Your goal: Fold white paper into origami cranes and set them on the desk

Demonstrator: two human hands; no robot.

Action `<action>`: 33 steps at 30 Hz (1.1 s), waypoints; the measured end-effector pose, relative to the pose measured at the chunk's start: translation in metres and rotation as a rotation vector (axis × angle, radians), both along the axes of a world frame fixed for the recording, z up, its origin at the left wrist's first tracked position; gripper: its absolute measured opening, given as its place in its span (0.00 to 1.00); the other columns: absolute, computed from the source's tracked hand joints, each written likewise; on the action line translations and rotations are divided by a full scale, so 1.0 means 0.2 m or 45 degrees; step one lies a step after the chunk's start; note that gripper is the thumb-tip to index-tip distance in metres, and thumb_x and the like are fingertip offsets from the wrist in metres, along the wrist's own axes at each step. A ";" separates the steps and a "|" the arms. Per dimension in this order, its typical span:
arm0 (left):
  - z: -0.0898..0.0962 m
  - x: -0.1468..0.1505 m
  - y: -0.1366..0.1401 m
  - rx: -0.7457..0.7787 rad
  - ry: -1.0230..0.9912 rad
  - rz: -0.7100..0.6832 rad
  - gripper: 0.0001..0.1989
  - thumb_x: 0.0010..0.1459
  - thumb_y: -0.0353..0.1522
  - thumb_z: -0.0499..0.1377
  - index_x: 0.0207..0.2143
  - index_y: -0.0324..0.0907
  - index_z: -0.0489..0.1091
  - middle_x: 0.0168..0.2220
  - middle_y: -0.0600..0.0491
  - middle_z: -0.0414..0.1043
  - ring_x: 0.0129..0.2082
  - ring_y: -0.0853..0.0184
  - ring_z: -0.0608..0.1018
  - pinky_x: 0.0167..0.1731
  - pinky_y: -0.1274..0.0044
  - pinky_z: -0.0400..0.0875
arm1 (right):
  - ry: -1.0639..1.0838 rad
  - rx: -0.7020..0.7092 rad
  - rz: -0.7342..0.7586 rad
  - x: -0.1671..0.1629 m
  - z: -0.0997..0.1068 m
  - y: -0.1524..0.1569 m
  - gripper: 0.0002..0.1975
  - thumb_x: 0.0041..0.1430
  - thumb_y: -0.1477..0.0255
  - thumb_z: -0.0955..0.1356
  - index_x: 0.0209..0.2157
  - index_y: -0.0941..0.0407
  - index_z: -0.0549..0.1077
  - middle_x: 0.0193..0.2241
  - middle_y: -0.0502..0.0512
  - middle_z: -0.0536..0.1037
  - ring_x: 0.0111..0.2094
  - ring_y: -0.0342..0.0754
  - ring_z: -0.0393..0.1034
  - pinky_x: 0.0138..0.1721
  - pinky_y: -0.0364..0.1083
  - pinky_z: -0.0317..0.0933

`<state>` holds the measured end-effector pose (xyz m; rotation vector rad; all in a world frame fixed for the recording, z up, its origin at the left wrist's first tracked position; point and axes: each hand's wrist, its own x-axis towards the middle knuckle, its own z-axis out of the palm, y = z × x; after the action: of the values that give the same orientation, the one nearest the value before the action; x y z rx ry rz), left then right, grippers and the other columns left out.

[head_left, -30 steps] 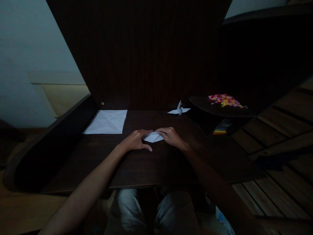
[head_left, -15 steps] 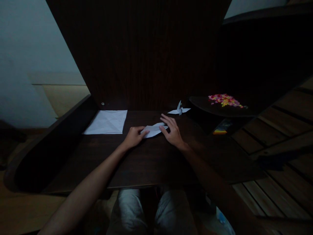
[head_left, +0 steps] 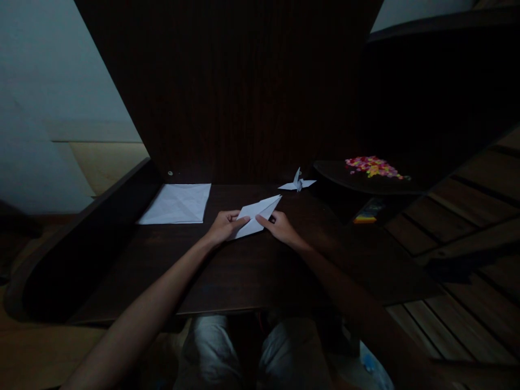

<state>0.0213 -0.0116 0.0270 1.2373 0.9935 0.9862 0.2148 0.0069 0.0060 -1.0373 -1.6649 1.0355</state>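
Folded paper [head_left: 256, 209]: held up in front of the body, over the middle of the worktop [head_left: 252, 279]; slanted, with a doubled point towards the upper right; cannot tell whether touching the worktop at the lower edge.
Step in hand: by the look of it, handling and shaping the folds, with both thumbs at work near the middle.
Next move: seems to call for a steady grip and lined-up layers before pressing any crease.
Left hand [head_left: 223, 226]: clamped on the left side, with thumb laid over the face and fingers curled behind.
Right hand [head_left: 281, 227]: pinching the right side, with thumb angled in close to the left one.
Forearms [head_left: 162, 295]: reaching forward from both lower corners, converging towards the paper.
Paper bird [head_left: 299, 185]: set beyond the right hand, near the back panel [head_left: 244, 92].
White sheets [head_left: 179, 203]: lying flat, beyond and left of the left hand.
Coloured bits [head_left: 374, 167]: heaped on the shelf [head_left: 335, 176], far right.
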 end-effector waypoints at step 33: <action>-0.01 0.05 -0.05 -0.082 -0.162 -0.164 0.15 0.45 0.39 0.67 0.33 0.37 0.77 0.32 0.48 0.78 0.32 0.66 0.77 0.35 0.76 0.66 | 0.316 -0.285 0.032 -0.01 0.07 -0.05 0.18 0.34 0.62 0.76 0.26 0.60 0.78 0.25 0.54 0.79 0.26 0.49 0.73 0.28 0.45 0.65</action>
<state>0.0321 -0.0219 0.0254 1.1559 0.8299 0.9143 0.2125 -0.0025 0.0202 -0.9861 -1.3877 1.3337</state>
